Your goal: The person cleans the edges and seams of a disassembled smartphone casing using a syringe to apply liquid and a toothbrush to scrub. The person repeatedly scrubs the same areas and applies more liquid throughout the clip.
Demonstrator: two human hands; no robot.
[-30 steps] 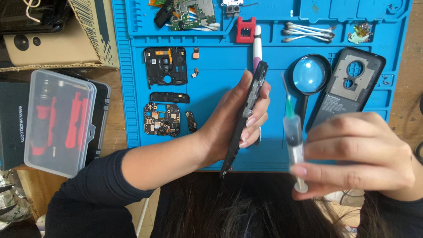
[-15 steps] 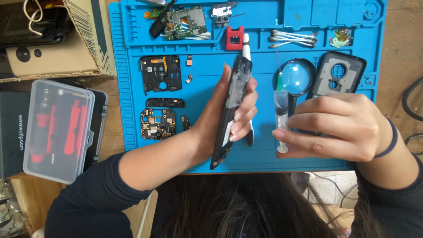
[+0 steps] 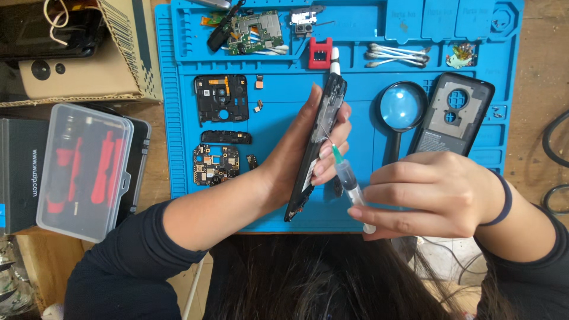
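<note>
- The left hand (image 3: pixel 296 157) clamps the phone frame (image 3: pixel 317 151) on edge above the blue mat (image 3: pixel 284 195), fingers wrapped on its long sides.
- The right hand (image 3: pixel 432 195) pinches the syringe (image 3: pixel 348 178), needle at the frame.
- The frame looks thin, stiff and fragile; holding by the edges seems safest.

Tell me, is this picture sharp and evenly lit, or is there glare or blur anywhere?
Head view: soft, even light, mostly sharp; the blue mat shows only faint shadows under the left hand and right hand; the magnifying glass lens looks pale and washed; dark hair at the bottom edge is close and soft.
</note>
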